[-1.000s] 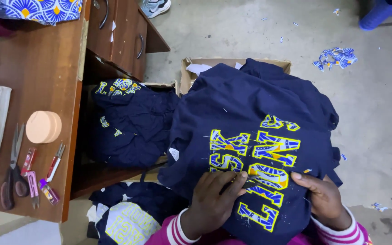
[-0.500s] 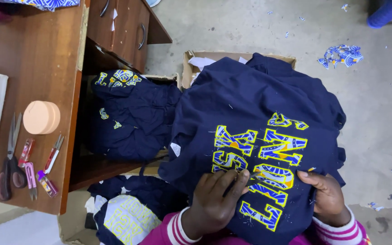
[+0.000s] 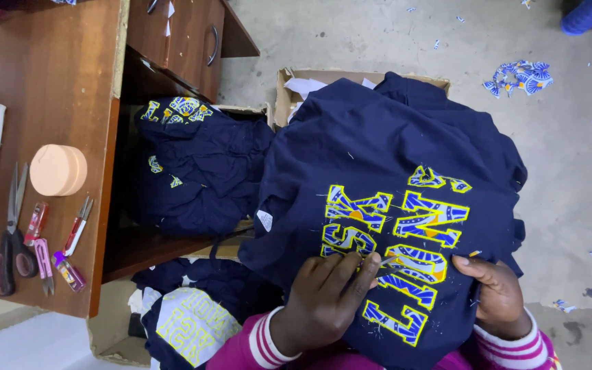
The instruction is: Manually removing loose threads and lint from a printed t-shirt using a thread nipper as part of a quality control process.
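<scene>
navy sweatshirt (image 3: 385, 157) with yellow-edged patterned letters is lying spread across the centre and lower right of the frame, over the person's lap. the left hand (image 3: 327, 301) is resting on the letters, its fingers (image 3: 351, 270) pinching closed on a thin small tool (image 3: 386, 260), while the right hand (image 3: 495, 291) is gripping the fabric's edge at lower right. scissors (image 3: 9, 236) and a round peach container (image 3: 58, 170) are lying on the wooden surface (image 3: 49, 89) at left.

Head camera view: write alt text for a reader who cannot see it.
Two hands work on a navy shirt with yellow and blue letters: the left hand holds a small tool to the letters, the right hand grips the cloth. To the left, a wooden desk holds scissors and a round peach container.
</scene>
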